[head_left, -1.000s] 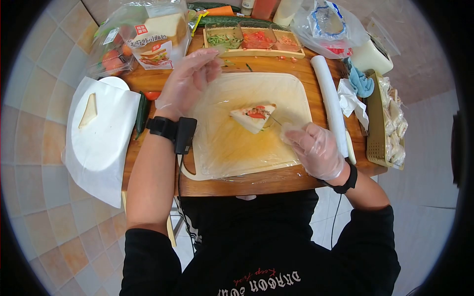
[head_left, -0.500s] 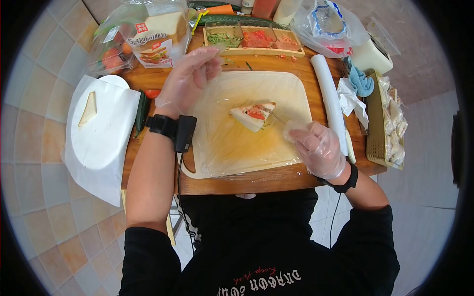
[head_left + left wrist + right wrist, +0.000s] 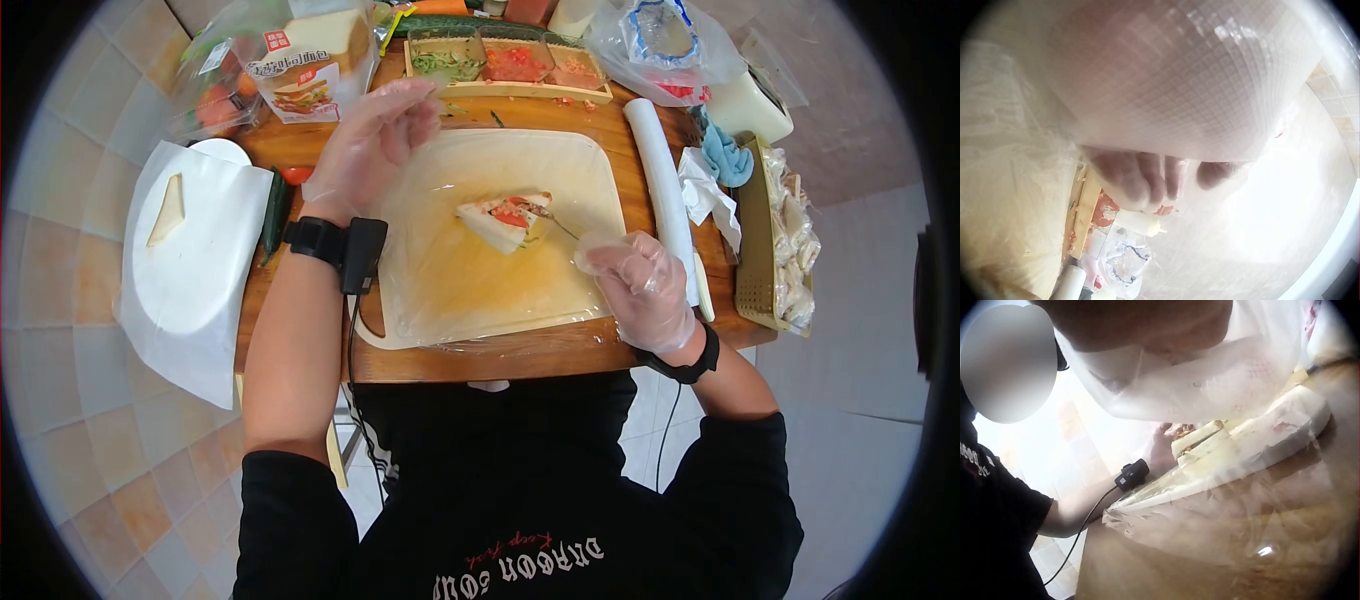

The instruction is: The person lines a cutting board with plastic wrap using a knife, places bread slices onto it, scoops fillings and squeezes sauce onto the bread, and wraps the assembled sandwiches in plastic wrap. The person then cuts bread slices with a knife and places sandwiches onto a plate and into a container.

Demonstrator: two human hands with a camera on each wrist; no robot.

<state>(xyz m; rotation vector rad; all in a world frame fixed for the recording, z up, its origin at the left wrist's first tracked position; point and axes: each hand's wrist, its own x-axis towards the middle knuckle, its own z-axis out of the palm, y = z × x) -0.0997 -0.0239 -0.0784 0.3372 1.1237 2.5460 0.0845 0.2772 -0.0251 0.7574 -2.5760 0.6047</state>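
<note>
A triangular sandwich half [image 3: 490, 226] with red and green filling lies on plastic wrap over the cream cutting board [image 3: 590, 165]. My gloved right hand [image 3: 640, 285] grips a thin-handled metal utensil [image 3: 563, 228] whose head overlaps the sandwich's right end. Whether it is a spoon or a fork, I cannot tell. Over the board's far left corner, my gloved left hand [image 3: 375, 140] is raised with loosely bent fingers. Nothing shows in its grasp, and in the left wrist view its fingers [image 3: 1147, 181] hang beyond the palm.
Behind the board stands a wooden tray [image 3: 500, 90] with tubs of chopped vegetables. Bagged bread [image 3: 310, 70] is at the far left; paper with a bread slice [image 3: 167, 212] lies left. To the right are a white roll [image 3: 662, 200] and a basket [image 3: 757, 270] of wrapped items.
The head view has tilted slightly, shifting the scene up and left. The utensil's head now shows more plainly at the filling. My left hand stays raised over the board's corner.
</note>
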